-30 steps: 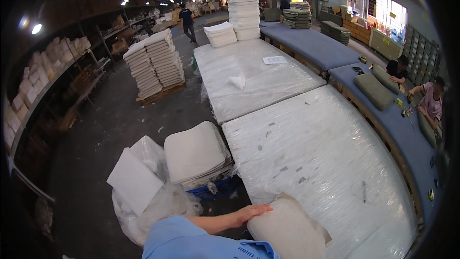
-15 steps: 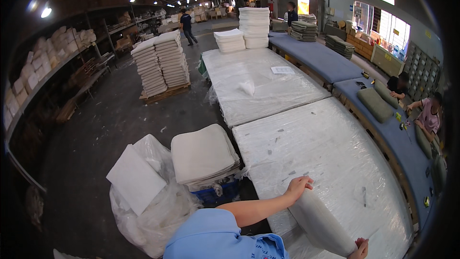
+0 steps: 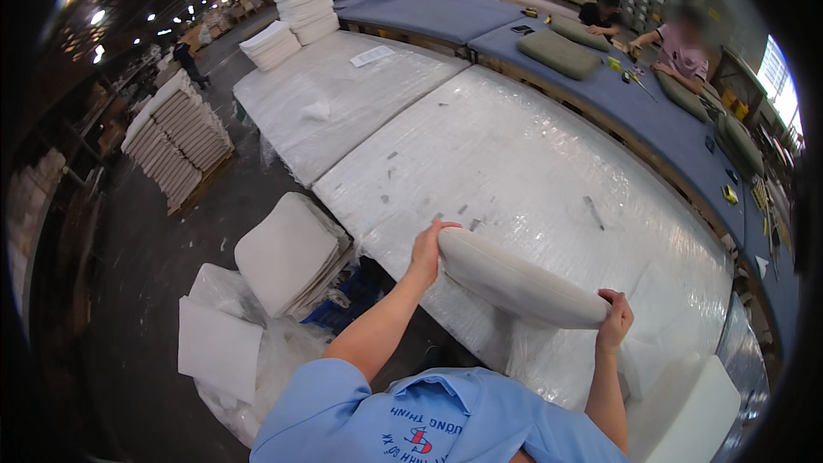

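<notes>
Two ends of the off-white cushion (image 3: 514, 281) were grasped by the curled fingers of the left hand (image 3: 425, 254) and right hand (image 3: 615, 324), its body between them over the plastic-wrapped tabletop (image 3: 549, 180), where evenly matched grips seemed best against sagging.

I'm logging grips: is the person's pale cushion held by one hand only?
No, the left hand grips one end of the pale cushion, the right hand the other.
</notes>
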A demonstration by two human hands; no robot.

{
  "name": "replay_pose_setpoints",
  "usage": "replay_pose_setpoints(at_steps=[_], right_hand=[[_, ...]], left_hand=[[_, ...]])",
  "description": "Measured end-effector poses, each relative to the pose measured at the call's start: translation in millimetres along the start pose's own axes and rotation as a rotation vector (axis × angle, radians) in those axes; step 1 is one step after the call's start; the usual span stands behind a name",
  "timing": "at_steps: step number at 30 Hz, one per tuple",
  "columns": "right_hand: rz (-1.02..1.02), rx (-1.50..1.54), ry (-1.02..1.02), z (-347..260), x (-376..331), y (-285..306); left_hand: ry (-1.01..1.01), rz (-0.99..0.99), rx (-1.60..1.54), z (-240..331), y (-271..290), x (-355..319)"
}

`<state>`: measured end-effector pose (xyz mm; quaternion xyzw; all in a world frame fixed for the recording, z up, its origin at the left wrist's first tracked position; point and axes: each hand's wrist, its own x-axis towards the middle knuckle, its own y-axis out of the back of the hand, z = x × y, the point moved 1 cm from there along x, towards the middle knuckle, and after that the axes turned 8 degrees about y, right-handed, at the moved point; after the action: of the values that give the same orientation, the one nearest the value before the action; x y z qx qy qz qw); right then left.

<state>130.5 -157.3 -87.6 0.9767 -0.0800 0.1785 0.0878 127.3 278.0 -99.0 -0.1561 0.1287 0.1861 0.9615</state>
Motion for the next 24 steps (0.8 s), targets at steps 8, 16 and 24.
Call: replay_pose_setpoints(at_steps=[8,16,24], right_hand=[[-0.054,0.077,0.056,-4.0,-12.2,12.4],[-0.057,0.217,-0.096,13.5,-4.6,13.8],[0.020,0.417,-0.258,41.2,5.3,8.1]], left_hand=[[-0.063,0.091,-0.103,-6.6,-14.1,-6.6],[-0.016,0.146,-0.227,-13.8,-12.9,8.8],[-0.011,0.148,-0.115,4.3,-19.8,25.9]])
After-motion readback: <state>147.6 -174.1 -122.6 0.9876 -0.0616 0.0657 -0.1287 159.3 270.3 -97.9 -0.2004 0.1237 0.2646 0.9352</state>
